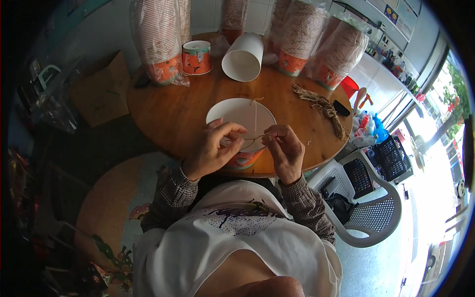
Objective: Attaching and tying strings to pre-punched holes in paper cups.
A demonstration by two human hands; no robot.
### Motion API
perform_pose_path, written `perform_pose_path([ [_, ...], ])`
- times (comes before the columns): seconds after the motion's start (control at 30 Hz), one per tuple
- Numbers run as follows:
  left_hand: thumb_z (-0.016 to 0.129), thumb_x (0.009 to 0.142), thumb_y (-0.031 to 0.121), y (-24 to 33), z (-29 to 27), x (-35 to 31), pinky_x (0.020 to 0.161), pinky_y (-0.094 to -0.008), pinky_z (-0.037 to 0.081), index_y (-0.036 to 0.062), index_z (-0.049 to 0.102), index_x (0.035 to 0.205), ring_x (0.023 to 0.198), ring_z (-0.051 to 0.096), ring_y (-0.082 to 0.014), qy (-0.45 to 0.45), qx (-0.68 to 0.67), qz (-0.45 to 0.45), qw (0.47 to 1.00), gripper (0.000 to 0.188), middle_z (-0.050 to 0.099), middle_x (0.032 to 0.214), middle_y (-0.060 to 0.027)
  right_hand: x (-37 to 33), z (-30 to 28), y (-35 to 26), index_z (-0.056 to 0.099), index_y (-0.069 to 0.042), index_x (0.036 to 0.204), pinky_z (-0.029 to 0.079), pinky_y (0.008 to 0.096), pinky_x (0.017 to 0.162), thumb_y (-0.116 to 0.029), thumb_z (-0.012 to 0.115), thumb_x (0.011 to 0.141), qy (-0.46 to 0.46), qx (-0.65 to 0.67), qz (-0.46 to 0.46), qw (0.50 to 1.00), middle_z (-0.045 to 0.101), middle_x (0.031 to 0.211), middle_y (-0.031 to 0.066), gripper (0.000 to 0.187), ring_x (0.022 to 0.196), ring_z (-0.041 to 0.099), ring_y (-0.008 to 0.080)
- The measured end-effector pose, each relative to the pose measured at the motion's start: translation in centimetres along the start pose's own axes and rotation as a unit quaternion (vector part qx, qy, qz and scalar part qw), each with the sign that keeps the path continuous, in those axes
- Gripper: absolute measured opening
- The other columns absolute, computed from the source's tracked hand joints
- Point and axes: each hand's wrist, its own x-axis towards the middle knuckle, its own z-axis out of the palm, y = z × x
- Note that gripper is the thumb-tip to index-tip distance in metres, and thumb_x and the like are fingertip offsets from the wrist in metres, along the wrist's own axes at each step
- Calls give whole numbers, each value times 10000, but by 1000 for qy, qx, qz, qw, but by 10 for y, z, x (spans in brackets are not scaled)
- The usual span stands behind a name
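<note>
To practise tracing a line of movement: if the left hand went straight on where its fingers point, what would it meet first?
Likely the string in the gap ahead of the left hand, then the right hand; depth is unclear, so it might miss the string.

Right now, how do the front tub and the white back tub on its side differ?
The front tub stands upright, while the back tub lies on its side. The front tub shows orange printing outside; the back tub looks plain white. String shows at the front tub, but none on the back tub. Both are open and pale inside.
</note>
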Motion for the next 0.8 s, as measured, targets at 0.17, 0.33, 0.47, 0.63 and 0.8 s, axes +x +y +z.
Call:
perform_pose_path([
  [0.17, 625, 884, 120, 5, 9, -3, 935, -359, 428, 26, 634, 923, 714, 666, -185, 16, 7, 11, 1000, 102, 654, 800, -63, 1, 5, -4, 567, 5, 930, 494, 253, 770, -2, 598, 881, -11, -12, -14, 1000, 579, 970, 64, 59, 884, 581, 131],
  [0.33, 622, 873, 107, 7, 9, -4, 1016, -440, 348, 49, 604, 882, 655, 639, -270, 34, 50, 56, 997, 61, 658, 734, -86, 0, 3, -5, 575, -7, 928, 495, 258, 766, -18, 594, 887, -15, -13, 4, 1000, 599, 968, 66, 46, 890, 587, 131],
  [0.47, 613, 881, 102, 5, 6, -4, 1020, -423, 346, 50, 613, 859, 674, 645, -233, 25, 49, 64, 996, 57, 656, 745, -60, 2, 0, -4, 573, -8, 941, 492, 255, 766, -29, 578, 900, -15, -2, 8, 1000, 615, 953, 78, 46, 880, 592, 126],
  [0.63, 608, 885, 93, 7, 3, -2, 1015, -391, 363, 42, 630, 875, 751, 638, -200, 21, 11, 91, 996, 56, 656, 778, -54, 10, 10, -19, 526, -12, 968, 514, 266, 704, -25, 527, 924, -96, 8, 43, 994, 634, 877, 76, 46, 773, 630, 136],
  [0.8, 652, 855, 96, 12, 6, -1, 998, -391, 383, 38, 640, 891, 783, 638, -199, 80, -9, 47, 996, 69, 664, 800, -58, 12, 9, -14, 517, -21, 969, 525, 283, 649, -14, 526, 919, -91, -86, 20, 992, 644, 864, 84, 51, 745, 658, 159],
])
